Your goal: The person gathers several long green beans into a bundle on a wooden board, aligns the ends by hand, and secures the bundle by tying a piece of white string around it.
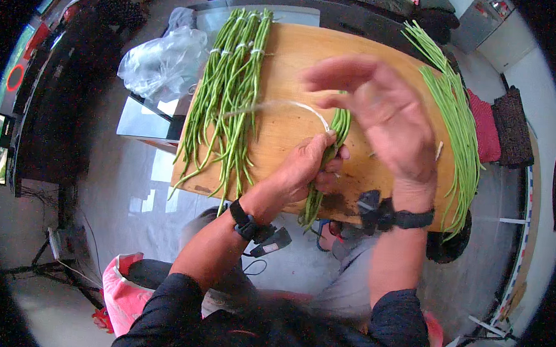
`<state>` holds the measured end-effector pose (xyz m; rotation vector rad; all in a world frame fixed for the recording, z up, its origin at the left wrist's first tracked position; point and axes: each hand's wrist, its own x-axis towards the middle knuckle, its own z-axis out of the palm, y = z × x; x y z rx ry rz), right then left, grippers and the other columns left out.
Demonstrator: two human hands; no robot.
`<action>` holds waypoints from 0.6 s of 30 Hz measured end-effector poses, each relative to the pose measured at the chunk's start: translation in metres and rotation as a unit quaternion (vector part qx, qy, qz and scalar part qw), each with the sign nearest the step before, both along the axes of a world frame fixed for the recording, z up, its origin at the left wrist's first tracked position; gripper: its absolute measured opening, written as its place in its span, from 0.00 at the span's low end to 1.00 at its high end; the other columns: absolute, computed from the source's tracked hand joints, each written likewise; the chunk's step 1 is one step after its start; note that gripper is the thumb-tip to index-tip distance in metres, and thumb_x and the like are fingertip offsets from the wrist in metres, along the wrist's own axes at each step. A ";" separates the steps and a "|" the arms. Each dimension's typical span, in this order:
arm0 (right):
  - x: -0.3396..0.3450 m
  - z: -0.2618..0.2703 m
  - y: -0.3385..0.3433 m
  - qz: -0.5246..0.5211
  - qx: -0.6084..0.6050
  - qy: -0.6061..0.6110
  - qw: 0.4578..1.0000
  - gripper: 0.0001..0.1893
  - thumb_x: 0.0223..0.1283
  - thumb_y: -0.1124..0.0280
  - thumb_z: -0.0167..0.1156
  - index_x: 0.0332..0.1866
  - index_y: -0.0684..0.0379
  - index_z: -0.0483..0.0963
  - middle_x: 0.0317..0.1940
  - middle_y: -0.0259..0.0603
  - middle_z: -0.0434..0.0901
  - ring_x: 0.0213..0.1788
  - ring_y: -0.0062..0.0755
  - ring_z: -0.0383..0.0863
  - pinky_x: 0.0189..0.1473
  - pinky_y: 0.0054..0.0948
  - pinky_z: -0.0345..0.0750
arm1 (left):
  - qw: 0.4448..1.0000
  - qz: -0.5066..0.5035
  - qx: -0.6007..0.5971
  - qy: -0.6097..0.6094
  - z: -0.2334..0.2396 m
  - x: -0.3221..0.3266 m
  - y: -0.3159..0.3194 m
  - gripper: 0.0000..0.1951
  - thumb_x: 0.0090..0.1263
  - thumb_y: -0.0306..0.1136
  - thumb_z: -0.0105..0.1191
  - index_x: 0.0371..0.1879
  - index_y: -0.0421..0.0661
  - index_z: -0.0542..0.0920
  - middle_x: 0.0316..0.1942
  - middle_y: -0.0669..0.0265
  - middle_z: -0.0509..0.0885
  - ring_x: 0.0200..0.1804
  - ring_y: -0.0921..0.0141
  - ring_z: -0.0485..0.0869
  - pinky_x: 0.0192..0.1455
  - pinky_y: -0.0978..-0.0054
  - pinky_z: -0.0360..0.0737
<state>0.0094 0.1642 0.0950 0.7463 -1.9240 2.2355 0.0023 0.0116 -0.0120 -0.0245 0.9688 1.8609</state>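
My left hand (313, 163) grips a small bunch of green yardlong beans (340, 122) above the near part of the wooden table. Between its thumb and the beans a white tie strip (304, 106) is pinched, its loose part arching off to the left and blurring. My right hand (381, 110) is raised to the right of the bunch, palm showing, fingers apart and blurred by motion; nothing is seen in it. It covers part of the bunch's upper end. Several tied bundles of beans (235, 78) lie at the table's left, white bands near their far ends.
Loose long beans (452, 120) lie along the right edge of the wooden table (302, 49), some overhanging. A clear plastic bag (164, 61) sits beyond the left edge. A short white scrap (439, 151) lies near the loose beans. Pink cloth (126, 283) drapes beside me.
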 end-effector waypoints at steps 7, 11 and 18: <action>0.000 -0.049 0.072 -0.116 0.219 -0.294 0.923 0.12 0.76 0.64 0.51 0.45 0.58 0.80 0.38 0.34 0.84 0.31 0.19 0.81 0.30 0.23 0.79 | 0.996 0.003 0.047 -0.076 0.009 -0.013 -0.003 0.20 0.80 0.51 0.35 0.39 0.48 0.75 0.20 0.78 0.63 0.16 0.80 0.55 0.19 0.79 0.55; -0.005 -0.078 0.042 -0.071 0.268 -0.331 0.902 0.10 0.75 0.66 0.50 0.42 0.57 0.78 0.28 0.27 0.79 0.26 0.14 0.77 0.26 0.18 0.75 | 0.991 0.000 0.105 -0.086 0.010 -0.021 -0.004 0.20 0.79 0.51 0.36 0.39 0.48 0.75 0.19 0.77 0.64 0.16 0.80 0.57 0.19 0.80 0.57; -0.010 -0.101 0.013 -0.025 -0.111 -0.351 0.929 0.13 0.75 0.63 0.52 0.57 0.54 0.76 0.34 0.25 0.78 0.30 0.18 0.76 0.30 0.24 0.74 | 0.966 -0.012 0.225 -0.129 0.012 -0.035 -0.008 0.21 0.79 0.50 0.37 0.42 0.44 0.78 0.20 0.76 0.65 0.15 0.81 0.59 0.15 0.83 0.58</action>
